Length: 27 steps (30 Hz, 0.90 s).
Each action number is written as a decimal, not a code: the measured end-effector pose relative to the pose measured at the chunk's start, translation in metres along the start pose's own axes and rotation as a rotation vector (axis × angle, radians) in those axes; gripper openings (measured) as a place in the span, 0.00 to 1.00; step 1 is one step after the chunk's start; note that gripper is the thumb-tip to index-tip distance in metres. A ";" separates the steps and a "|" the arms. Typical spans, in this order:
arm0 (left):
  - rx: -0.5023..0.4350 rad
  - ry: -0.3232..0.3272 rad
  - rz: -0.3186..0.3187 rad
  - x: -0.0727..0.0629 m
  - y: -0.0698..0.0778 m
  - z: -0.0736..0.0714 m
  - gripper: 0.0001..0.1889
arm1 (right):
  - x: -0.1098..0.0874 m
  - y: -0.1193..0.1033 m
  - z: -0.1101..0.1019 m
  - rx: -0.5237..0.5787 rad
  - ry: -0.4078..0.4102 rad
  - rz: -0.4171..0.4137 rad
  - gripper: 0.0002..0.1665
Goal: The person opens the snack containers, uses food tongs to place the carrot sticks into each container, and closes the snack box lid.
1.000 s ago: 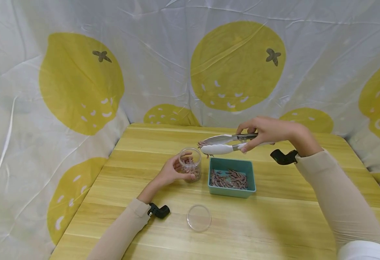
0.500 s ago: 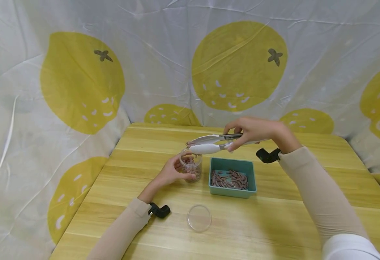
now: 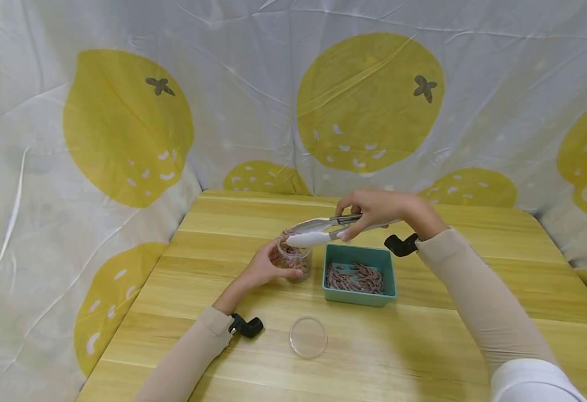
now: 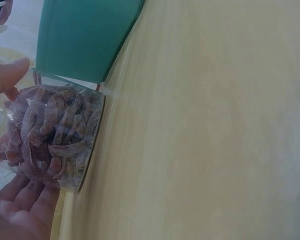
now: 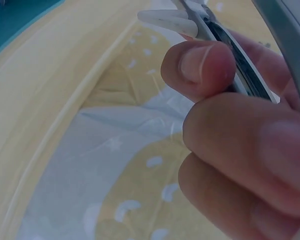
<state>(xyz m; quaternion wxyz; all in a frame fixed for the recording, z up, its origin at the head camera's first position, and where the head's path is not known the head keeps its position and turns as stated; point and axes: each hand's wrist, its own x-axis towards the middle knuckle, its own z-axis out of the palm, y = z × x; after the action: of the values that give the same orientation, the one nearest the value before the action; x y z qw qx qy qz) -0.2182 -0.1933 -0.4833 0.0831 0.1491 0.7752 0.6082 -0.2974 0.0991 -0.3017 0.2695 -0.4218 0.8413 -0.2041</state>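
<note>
My left hand (image 3: pixel 265 265) grips a clear plastic jar (image 3: pixel 303 268) from its left side, fingers and thumb curled round it. Brownish dried strips (image 4: pixel 50 125) fill the lower part of the jar in the left wrist view. With my right hand (image 3: pixel 376 209) I hold metal tongs (image 3: pixel 343 219) with white tips. Those tips lie over the jar's mouth, with a few strips (image 3: pixel 285 231) at their ends. To the jar's right stands a teal rectangular box (image 3: pixel 358 300) with more of the strips (image 3: pixel 363 279) on its bottom.
A round clear lid (image 3: pixel 308 337) lies on the wooden table (image 3: pixel 399 346) in front of the jar and box. Behind the table hangs a pale curtain (image 3: pixel 253 84) printed with yellow lemons. A black wrist camera (image 3: pixel 247 326) sits on the left sleeve.
My right hand has moved left and slightly down, carrying the tongs with the strips from above the box's back left corner to the jar's mouth. The left hand and jar stay put.
</note>
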 end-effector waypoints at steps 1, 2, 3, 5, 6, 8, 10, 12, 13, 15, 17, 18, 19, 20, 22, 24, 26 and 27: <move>0.001 0.001 -0.001 0.000 0.000 0.000 0.47 | 0.001 -0.001 0.000 -0.008 -0.003 0.000 0.29; 0.000 0.000 -0.002 0.000 0.001 0.000 0.46 | 0.001 -0.002 0.000 -0.013 -0.007 -0.001 0.29; -0.002 0.001 -0.003 0.000 0.001 0.000 0.46 | 0.002 -0.003 0.000 -0.018 -0.011 -0.002 0.29; -0.001 0.002 0.000 0.000 0.002 0.000 0.46 | 0.002 -0.005 0.000 -0.034 -0.012 -0.008 0.29; -0.001 0.002 0.003 0.000 0.002 0.000 0.46 | 0.003 -0.006 0.000 -0.045 -0.009 -0.006 0.29; -0.003 0.006 0.006 0.000 0.002 0.000 0.46 | 0.004 -0.008 0.001 -0.063 -0.005 -0.003 0.29; -0.004 0.005 0.020 0.000 0.000 0.000 0.46 | 0.004 -0.012 0.001 -0.092 0.005 0.001 0.30; -0.007 0.004 0.029 0.001 -0.002 0.001 0.44 | 0.003 -0.015 0.001 -0.123 0.019 0.003 0.31; -0.007 0.005 0.033 0.001 -0.002 0.001 0.44 | 0.003 -0.017 0.002 -0.140 0.026 -0.002 0.31; -0.006 0.003 0.042 0.001 -0.004 0.001 0.44 | 0.002 -0.020 0.002 -0.168 0.040 -0.007 0.32; -0.008 0.006 0.045 0.002 -0.004 0.001 0.44 | 0.000 -0.022 0.003 -0.182 0.048 -0.008 0.32; -0.010 0.006 0.047 0.002 -0.004 0.002 0.45 | 0.000 -0.023 0.003 -0.183 0.048 -0.007 0.32; -0.013 0.005 0.048 0.002 -0.003 0.002 0.45 | 0.000 -0.023 0.004 -0.180 0.047 -0.006 0.32; -0.015 0.005 0.048 0.002 -0.004 0.002 0.46 | -0.001 -0.024 0.004 -0.175 0.045 0.000 0.32; -0.017 0.008 0.046 0.002 -0.004 0.003 0.46 | -0.001 -0.024 0.005 -0.167 0.044 0.006 0.32; -0.017 0.011 0.042 0.002 -0.004 0.003 0.45 | -0.003 -0.024 0.005 -0.154 0.045 0.004 0.32; -0.011 0.015 0.039 0.002 -0.004 0.003 0.45 | -0.004 -0.024 0.006 -0.145 0.051 -0.003 0.33; -0.009 0.015 0.040 0.002 -0.003 0.003 0.45 | -0.005 -0.024 0.005 -0.134 0.054 -0.007 0.33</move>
<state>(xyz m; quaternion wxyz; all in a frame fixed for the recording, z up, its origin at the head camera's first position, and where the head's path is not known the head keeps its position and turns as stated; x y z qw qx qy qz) -0.2194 -0.1909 -0.4870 0.0659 0.1594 0.7699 0.6144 -0.2772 0.0896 -0.2908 0.2170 -0.4361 0.8586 -0.1598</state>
